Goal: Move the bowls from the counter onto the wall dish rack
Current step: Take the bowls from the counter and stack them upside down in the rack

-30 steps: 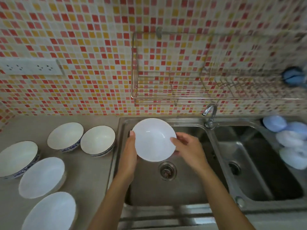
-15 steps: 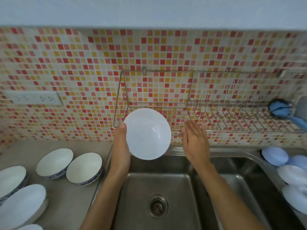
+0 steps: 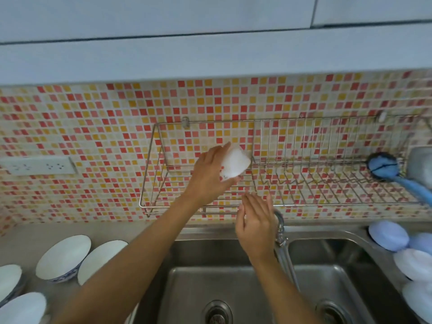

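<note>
My left hand [image 3: 210,174] grips a white bowl [image 3: 234,163], tipped on its side, inside the left section of the wire wall dish rack [image 3: 149,178]. My right hand [image 3: 256,226] hovers just below the rack's front rail with fingers apart and nothing in it. Several more bowls stand on the counter at the lower left: two with blue-patterned outsides [image 3: 63,258] [image 3: 100,260] and plain white ones [image 3: 22,308] nearer the edge.
A double steel sink [image 3: 210,281] lies under the rack, with the tap [image 3: 280,232] beside my right hand. A blue brush [image 3: 383,167] hangs in the rack's right end. Pale blue and white lids or dishes [image 3: 389,235] pile at the sink's right. A socket strip [image 3: 37,166] is on the tiles.
My left hand has lifted the bowl up from in front of the rack into its left section and tilted it. My right hand has stayed off the bowl, below the rack.
</note>
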Demonstrator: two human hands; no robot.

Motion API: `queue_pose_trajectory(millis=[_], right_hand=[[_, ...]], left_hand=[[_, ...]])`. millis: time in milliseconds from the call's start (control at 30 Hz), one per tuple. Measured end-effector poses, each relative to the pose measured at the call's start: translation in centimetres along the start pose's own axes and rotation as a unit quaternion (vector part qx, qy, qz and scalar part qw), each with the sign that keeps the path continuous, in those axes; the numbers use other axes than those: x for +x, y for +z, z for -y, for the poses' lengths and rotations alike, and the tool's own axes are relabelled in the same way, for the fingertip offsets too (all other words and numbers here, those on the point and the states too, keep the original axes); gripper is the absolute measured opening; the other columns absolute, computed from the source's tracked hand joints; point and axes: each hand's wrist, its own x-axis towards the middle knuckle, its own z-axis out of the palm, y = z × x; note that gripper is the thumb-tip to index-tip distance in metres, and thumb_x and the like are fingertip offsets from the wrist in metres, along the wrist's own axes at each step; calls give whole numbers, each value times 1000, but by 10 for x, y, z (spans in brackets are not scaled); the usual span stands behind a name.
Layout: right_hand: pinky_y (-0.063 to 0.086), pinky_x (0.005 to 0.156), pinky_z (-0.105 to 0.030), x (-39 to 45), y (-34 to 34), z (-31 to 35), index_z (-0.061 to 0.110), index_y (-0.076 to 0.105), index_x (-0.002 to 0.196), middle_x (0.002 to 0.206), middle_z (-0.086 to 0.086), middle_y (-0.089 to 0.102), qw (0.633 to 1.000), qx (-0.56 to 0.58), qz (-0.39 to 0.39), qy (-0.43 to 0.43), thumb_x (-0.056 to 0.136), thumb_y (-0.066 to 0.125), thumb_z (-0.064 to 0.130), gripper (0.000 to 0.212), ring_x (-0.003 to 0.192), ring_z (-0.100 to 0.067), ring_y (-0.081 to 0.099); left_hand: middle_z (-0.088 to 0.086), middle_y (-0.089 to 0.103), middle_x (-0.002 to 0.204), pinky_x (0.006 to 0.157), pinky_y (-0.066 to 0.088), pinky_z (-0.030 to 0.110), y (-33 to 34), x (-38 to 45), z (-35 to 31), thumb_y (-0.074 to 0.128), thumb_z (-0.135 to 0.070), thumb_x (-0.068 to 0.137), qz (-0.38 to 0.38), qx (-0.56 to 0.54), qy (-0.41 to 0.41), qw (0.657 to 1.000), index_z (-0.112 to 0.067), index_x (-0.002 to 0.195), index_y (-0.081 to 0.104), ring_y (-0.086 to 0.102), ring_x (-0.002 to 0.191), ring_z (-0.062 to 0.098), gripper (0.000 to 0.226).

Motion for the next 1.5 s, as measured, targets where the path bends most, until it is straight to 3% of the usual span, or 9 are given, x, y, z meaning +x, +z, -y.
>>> queue_pose_trajectory(millis=[100,233,400,800,900,1033,1167,1367,1500], right_hand=[[33,113,-49,-5,6,-4,4,71,109,114,-8,71,1000,12,-16,-12,90,57,12,25,110,-20,64],[25,117,-42,-11,13,-12,9,68,111,113,-6,70,999,-15,5,-29,87,59,19,27,114,-21,58],[23,116,-41,-13,22,-16,12,67,105,107,-6,70,998,-57,10,-39,87,54,28,28,112,-23,56],[26,118,-43,-14,21,-11,6,63,123,126,-6,64,999,-23,-29,-28,86,57,18,39,128,-19,48],[25,118,-43,-14,18,-10,6,63,124,127,-6,64,999,-15,-25,-28,86,56,15,39,128,-19,49],[21,120,-40,-14,15,-10,8,63,123,128,-6,63,1000,-2,-16,-20,87,56,16,37,127,-19,51],[19,120,-40,-14,11,-5,6,57,132,140,-6,54,1000,23,-3,0,93,50,23,43,135,-17,43],[26,118,-44,-15,8,-4,3,54,133,140,-8,53,999,36,6,12,101,38,24,42,137,-19,42],[27,118,-43,-17,9,-6,3,56,131,138,-8,54,999,32,4,9,100,39,22,40,135,-20,44]], left_hand=[[7,38,147,109,30,48,21,6,20,71,-47,76,49,96,44,993,-20,149,24,37,131,30,91],[7,36,150,113,25,50,37,8,31,75,-41,75,80,140,65,985,-19,149,25,34,134,32,92],[4,33,152,115,20,44,46,11,36,75,-41,75,90,139,55,985,-20,149,25,29,137,29,92],[-1,36,150,113,26,46,57,15,42,75,-39,76,133,90,36,986,-29,144,35,30,135,27,80],[2,45,145,112,30,43,54,13,40,69,-40,82,79,8,-1,997,-22,142,40,39,131,26,68],[13,48,140,108,35,47,48,8,35,54,-35,93,-32,98,-36,994,-14,134,49,45,127,33,47],[13,33,152,112,29,47,49,4,35,38,-44,98,84,88,-110,986,-19,142,39,36,135,34,51],[-4,2,162,120,12,46,49,-1,33,31,-45,100,167,0,-58,984,-28,151,18,-1,148,20,56],[-14,-10,159,118,23,43,43,-7,27,32,-40,101,214,-31,-52,975,-30,152,5,-6,147,11,58]])
